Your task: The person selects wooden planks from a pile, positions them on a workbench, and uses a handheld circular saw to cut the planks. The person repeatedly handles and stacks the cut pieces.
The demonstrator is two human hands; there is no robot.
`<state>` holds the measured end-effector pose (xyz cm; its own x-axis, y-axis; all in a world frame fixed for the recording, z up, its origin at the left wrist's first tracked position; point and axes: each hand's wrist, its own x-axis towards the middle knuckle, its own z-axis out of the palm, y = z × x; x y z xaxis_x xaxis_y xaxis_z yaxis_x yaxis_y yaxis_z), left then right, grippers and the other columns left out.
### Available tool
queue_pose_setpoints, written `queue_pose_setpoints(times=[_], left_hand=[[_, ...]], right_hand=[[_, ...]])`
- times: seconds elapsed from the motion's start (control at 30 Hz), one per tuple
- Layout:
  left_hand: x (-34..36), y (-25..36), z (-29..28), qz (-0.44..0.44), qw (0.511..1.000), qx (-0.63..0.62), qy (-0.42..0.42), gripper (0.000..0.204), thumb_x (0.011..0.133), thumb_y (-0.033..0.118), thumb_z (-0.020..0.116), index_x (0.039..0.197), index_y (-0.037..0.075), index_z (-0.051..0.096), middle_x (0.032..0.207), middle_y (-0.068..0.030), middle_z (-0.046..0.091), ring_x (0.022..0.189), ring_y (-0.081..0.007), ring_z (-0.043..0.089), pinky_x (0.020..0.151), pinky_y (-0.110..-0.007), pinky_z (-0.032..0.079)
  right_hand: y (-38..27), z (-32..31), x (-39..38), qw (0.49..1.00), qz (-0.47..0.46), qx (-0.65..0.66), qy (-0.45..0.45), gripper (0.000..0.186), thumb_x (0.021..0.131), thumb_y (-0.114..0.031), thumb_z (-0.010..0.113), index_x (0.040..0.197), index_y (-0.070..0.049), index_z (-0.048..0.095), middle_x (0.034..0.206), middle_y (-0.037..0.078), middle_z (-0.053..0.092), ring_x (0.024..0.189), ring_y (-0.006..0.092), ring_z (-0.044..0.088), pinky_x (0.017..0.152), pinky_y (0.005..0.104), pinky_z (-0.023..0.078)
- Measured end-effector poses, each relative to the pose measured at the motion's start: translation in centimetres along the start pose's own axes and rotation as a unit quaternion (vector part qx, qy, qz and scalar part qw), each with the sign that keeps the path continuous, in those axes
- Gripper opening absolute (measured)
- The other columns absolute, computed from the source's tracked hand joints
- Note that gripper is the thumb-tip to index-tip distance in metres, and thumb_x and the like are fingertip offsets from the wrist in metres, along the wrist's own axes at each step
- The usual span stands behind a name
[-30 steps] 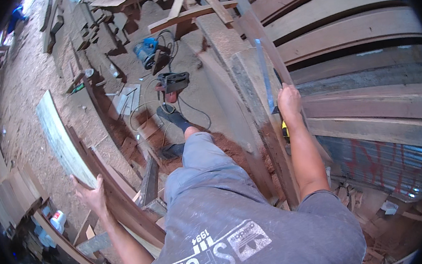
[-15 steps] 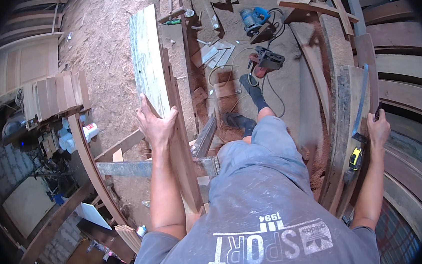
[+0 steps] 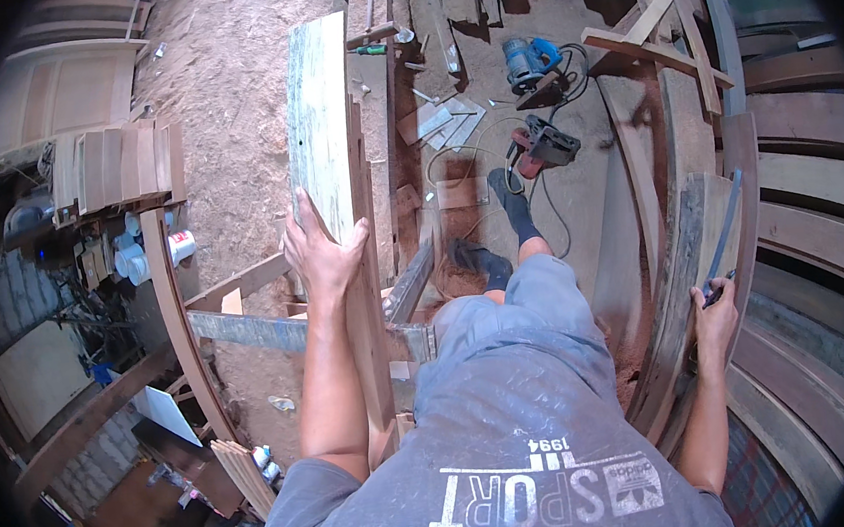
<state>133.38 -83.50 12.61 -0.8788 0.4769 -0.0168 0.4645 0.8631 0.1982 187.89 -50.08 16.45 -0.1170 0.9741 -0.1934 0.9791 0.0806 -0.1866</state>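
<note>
My left hand (image 3: 326,252) grips a pale, grey-streaked board (image 3: 321,102) standing out lengthwise on top of darker reddish boards (image 3: 376,368), its fingers wrapped over the edge. My right hand (image 3: 715,306) is closed on a small dark object, too small to name, at the right-hand planks (image 3: 681,351). Right beside it a metal square (image 3: 724,219) with a blue-grey blade lies on the wood; its handle end is mostly covered by the hand.
A blue power tool (image 3: 530,63) and a red-and-black one (image 3: 537,148) lie with cords on the dusty floor near my feet. Scrap wood (image 3: 451,20) is scattered beyond. A timber frame (image 3: 247,329), stacked pieces (image 3: 123,169) and white buckets (image 3: 136,260) are at left.
My view has swung leftward from a second ago. Over the last half second my right hand has moved left and down to the square's handle. My left hand still grips the board.
</note>
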Motion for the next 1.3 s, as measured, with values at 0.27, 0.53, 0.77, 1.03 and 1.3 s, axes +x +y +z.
queue_pose_setpoints(times=[0.27,0.53,0.77,1.03,1.3], left_hand=[[-4.2,4.5,-1.4,0.131,0.979,-0.061,0.147,0.112,0.08,0.061,0.09,0.165,0.009,0.038,0.165,-0.03,0.032,0.156,-0.0489,0.027,0.127,-0.062,0.025],[-9.0,15.0,-2.1,0.294,0.875,-0.368,-0.111,0.069,0.091,0.025,0.082,0.151,0.007,0.053,0.144,-0.0213,0.062,0.141,-0.0398,0.056,0.12,-0.056,0.042],[-8.4,8.0,-3.1,0.088,0.953,-0.288,0.021,0.031,0.1,0.001,0.069,0.131,0.002,0.066,0.111,-0.017,0.071,0.091,-0.0282,0.073,0.083,-0.041,0.061],[-5.8,4.4,-1.8,0.018,0.971,-0.166,0.171,0.014,0.096,0.01,0.08,0.102,-0.001,0.076,0.088,-0.0146,0.068,0.079,-0.0305,0.068,0.071,-0.042,0.053],[-5.0,5.5,1.0,-0.017,0.972,-0.127,0.198,0.018,0.098,0.014,0.08,0.095,-0.001,0.07,0.086,-0.0141,0.064,0.074,-0.0304,0.065,0.066,-0.043,0.051]], right_hand=[[1.0,2.0,0.2,0.987,-0.036,0.155,0.037,0.04,0.088,-0.012,0.087,0.119,-0.004,0.063,0.107,0.014,0.074,0.097,0.0236,0.072,0.091,0.0398,0.056],[-26.8,4.5,-5.9,0.618,0.098,0.646,-0.438,0.041,0.094,-0.01,0.082,0.128,-0.002,0.06,0.11,0.007,0.066,0.104,0.0168,0.065,0.091,0.0348,0.054],[-36.3,8.4,-8.8,0.498,0.173,0.614,-0.587,0.025,0.105,-0.02,0.073,0.125,-0.01,0.062,0.112,0.005,0.071,0.104,0.0166,0.069,0.093,0.034,0.057],[-33.8,13.3,-8.6,0.543,0.13,0.564,-0.609,0.041,0.114,-0.044,0.054,0.128,-0.006,0.064,0.108,0.005,0.072,0.097,0.0135,0.068,0.088,0.0308,0.057],[-34.5,14.3,-6.4,0.572,0.0,0.607,-0.551,0.058,0.115,-0.048,0.051,0.139,0.002,0.066,0.101,0.005,0.07,0.087,0.0089,0.062,0.082,0.0253,0.052]])
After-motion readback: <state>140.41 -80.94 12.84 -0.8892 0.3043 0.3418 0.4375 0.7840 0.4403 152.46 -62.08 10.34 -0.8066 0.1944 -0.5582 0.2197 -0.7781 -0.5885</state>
